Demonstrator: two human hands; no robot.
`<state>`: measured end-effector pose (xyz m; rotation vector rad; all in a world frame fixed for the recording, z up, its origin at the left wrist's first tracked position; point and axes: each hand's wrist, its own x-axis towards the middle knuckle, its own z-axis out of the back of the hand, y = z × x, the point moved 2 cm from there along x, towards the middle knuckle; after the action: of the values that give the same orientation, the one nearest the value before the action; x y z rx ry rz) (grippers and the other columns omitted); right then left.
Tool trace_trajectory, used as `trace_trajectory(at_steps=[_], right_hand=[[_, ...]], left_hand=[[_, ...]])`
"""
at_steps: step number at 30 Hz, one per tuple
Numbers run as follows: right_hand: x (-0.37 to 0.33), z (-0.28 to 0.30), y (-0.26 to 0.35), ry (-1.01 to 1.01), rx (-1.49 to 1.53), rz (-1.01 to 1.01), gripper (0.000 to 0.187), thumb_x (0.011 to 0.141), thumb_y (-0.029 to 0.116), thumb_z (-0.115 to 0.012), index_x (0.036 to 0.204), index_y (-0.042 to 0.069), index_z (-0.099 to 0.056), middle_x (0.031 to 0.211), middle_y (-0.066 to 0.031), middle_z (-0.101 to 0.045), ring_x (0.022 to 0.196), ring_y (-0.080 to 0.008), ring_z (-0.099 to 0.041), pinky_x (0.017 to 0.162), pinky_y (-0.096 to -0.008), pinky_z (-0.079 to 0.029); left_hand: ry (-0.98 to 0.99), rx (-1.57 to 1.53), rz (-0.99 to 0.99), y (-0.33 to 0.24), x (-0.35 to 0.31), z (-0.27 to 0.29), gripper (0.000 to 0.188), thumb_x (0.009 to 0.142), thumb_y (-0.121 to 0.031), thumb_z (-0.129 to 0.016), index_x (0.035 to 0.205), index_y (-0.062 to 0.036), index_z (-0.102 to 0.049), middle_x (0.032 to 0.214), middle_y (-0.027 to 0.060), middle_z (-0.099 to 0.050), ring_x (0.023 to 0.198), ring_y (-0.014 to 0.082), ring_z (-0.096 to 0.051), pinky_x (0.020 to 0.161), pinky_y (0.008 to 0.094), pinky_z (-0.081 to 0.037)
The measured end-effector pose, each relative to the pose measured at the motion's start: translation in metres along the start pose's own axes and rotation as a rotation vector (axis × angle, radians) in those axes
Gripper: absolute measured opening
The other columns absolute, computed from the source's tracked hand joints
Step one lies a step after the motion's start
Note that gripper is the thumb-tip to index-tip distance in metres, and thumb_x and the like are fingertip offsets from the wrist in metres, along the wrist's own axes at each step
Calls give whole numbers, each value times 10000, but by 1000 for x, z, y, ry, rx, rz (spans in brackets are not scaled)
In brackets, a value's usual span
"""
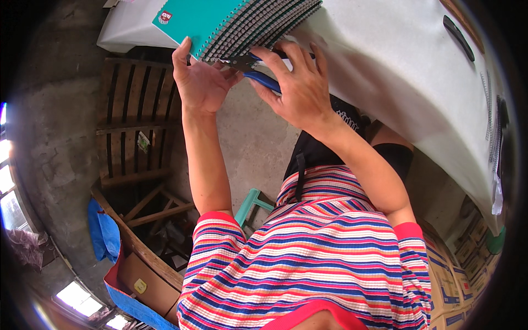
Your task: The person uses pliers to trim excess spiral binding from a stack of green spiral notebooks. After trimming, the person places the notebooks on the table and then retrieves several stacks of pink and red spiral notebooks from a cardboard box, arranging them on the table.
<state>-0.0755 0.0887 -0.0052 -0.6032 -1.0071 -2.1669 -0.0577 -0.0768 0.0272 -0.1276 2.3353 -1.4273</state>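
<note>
A stack of spiral notebooks [206, 21] with a green top cover lies at the table's near edge, its wire coils fanned out toward the right. My left hand [204, 82] grips the stack's near-left corner. The thumb is up against the cover's edge, and the other fingers are partly hidden below the coils. My right hand [301, 82] is closed around blue-handled pliers [264, 81]. Their dark jaws are at the near ends of the coils, close to my left fingertips. Exactly what the jaws touch is too small to make out.
A white-covered table [385, 66] extends to the right, with a black utility knife [458, 37] and loose wire coils [487, 104] on it. Wooden pallet slats [135, 91] stand at the left. Below are a green stool [254, 199] and, at the lower right, cardboard boxes [443, 275].
</note>
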Motion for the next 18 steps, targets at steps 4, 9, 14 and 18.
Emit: trace_trajectory(at_steps=[4, 9, 14, 18], right_hand=[[6, -4, 0, -3, -29, 30, 440, 745, 344, -682, 1144, 195, -573, 992, -65, -525, 952, -242, -535, 883, -478, -372], [2, -8, 3, 284, 388, -268, 396, 769, 343, -659, 1115, 161, -595, 868, -78, -580, 832, -269, -587, 756, -423, -451], [-7, -19, 8, 446, 985, -632, 389, 808, 341, -626, 1125, 121, -580, 888, -95, -579, 833, -287, -581, 742, -400, -451], [-7, -5, 6, 67, 242, -172, 438, 785, 347, -644, 1155, 132, -552, 960, -92, -546, 906, -260, -556, 837, -435, -410]], left_hand=[[-21, -21, -10, 2, 1, -1, 758, 744, -595, -499, 1278, -69, -384, 1119, 138, -527, 1005, 304, -523, 791, 427, -427], [-8, -45, -6, 2, 2, 0, 755, 752, -589, -501, 1279, -62, -383, 1134, 143, -525, 997, 308, -529, 802, 436, -423], [-18, -53, -15, 0, 1, -6, 762, 749, -590, -509, 1280, -58, -383, 1136, 148, -529, 989, 318, -536, 815, 446, -419], [-23, -43, -1, -1, 2, -1, 761, 747, -589, -513, 1278, -58, -390, 1133, 145, -534, 992, 320, -534, 821, 441, -419]])
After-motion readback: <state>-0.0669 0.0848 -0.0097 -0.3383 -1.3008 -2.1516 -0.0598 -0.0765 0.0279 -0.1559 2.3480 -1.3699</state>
